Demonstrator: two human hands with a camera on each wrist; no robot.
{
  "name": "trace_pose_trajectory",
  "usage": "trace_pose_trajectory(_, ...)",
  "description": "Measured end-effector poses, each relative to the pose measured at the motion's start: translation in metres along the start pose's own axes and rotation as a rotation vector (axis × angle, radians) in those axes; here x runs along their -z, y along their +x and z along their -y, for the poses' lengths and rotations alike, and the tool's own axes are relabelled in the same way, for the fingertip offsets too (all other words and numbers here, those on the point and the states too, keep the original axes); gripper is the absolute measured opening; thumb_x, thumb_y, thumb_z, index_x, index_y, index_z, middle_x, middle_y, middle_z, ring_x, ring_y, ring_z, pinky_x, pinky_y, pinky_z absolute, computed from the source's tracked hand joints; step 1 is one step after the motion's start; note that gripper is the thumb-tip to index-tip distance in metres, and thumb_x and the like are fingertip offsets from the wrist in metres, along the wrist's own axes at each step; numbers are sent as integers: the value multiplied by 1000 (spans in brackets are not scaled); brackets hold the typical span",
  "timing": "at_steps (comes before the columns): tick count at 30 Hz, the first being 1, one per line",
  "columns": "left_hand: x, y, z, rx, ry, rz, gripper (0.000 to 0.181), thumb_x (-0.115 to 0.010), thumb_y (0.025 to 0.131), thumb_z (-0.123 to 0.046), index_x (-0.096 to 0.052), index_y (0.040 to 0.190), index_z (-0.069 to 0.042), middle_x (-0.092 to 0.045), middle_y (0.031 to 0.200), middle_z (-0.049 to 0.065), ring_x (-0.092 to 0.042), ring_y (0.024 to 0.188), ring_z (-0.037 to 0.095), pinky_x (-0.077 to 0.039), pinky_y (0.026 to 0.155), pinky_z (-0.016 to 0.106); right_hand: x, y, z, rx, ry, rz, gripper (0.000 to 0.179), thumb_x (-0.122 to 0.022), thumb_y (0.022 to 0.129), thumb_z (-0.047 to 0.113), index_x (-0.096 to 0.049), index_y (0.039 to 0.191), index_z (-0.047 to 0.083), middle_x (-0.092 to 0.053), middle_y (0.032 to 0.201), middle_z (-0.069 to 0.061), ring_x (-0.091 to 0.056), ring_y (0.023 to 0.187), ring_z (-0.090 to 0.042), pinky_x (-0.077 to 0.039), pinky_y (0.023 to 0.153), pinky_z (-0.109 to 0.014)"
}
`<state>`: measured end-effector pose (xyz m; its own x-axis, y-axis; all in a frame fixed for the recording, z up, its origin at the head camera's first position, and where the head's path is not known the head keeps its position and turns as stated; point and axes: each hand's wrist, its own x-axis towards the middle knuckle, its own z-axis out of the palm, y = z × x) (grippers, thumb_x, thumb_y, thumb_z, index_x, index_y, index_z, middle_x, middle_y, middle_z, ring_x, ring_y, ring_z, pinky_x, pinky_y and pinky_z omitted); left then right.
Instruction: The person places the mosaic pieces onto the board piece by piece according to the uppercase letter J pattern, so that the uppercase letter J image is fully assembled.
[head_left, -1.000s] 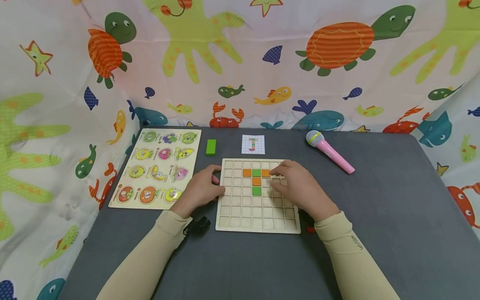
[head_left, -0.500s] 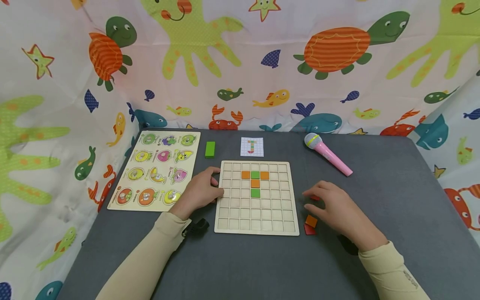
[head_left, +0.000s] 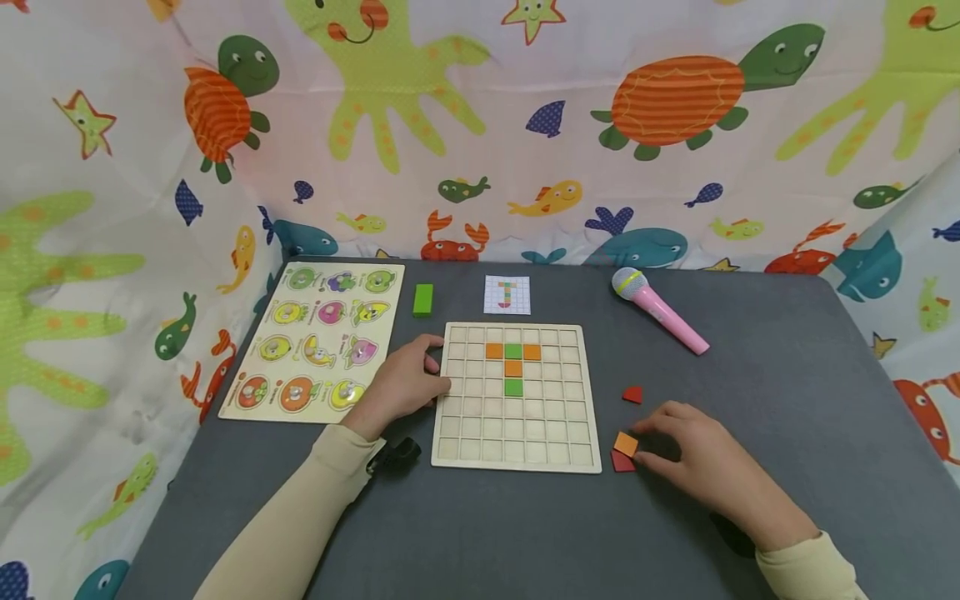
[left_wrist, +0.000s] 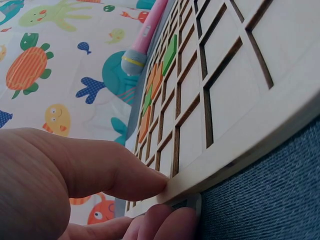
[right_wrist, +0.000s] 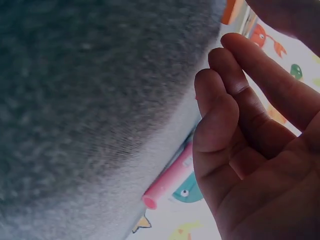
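Observation:
A square wooden grid board [head_left: 517, 429] lies on the table, with several orange and green square tiles [head_left: 513, 367] set in its cells in a T shape. My left hand [head_left: 401, 383] holds the board's left edge; in the left wrist view the thumb [left_wrist: 125, 172] presses on the rim and curled fingers [left_wrist: 162, 220] sit below it. Right of the board, my right hand [head_left: 701, 454] has thumb and forefinger apart, their tips right beside a loose orange tile [head_left: 626, 444]. That tile overlaps a red piece [head_left: 622, 462]. Farther back lies another red piece [head_left: 633, 394].
A small card [head_left: 507, 295] printed with a coloured grid pattern lies behind the board. Left of it stands a green block [head_left: 423, 300]. A fruit picture puzzle [head_left: 311, 342] is at the left, a pink toy microphone [head_left: 663, 314] at the back right. A patterned curtain [head_left: 480, 108] hangs behind the table.
My right hand has left the board's upper right part and moved right and nearer, to the loose orange tile, uncovering the red pieces. My left hand stays at the board's edge.

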<state>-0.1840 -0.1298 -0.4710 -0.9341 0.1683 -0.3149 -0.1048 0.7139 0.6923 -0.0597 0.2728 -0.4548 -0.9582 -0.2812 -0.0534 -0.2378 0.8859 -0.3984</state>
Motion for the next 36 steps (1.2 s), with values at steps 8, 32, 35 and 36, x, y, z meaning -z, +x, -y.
trace_pose_trajectory(8, -2, 1, 2, 2, 6, -2, 73, -81, 91, -22, -51, 157, -14, -67, 113, 11, -70, 71, 20, -58, 65, 31, -6, 2, -3, 11, -17, -2, 26, -89, 89, 26, -81, 114, 22, -71, 109, 10, -66, 101, -11, -61, 91, -47)
trace_pose_trajectory(32, 2, -1, 0, -7, 0, 5, 72, -79, 92, -20, -50, 157, -13, -67, 113, 12, -70, 72, 19, -58, 66, 30, -9, 11, 2, 36, -51, -22, 24, -90, 88, 26, -81, 109, 19, -69, 105, 7, -63, 95, -12, -60, 88, -46)
trace_pose_trajectory(35, 1, 0, 0, -9, 2, 3, 72, -79, 92, -20, -50, 157, -12, -67, 113, 12, -70, 72, 19, -59, 66, 30, -10, 15, 2, 45, -55, -23, 22, -90, 87, 26, -81, 107, 19, -67, 100, 8, -61, 92, -11, -59, 84, -42)
trace_pose_trajectory(36, 1, 0, 1, -8, 1, 3, 72, -80, 92, -20, -50, 157, -12, -67, 113, 11, -70, 72, 19, -59, 66, 31, -10, 16, 2, 49, -55, -25, 21, -90, 87, 25, -81, 106, 19, -66, 98, 8, -61, 91, -11, -59, 83, -42)
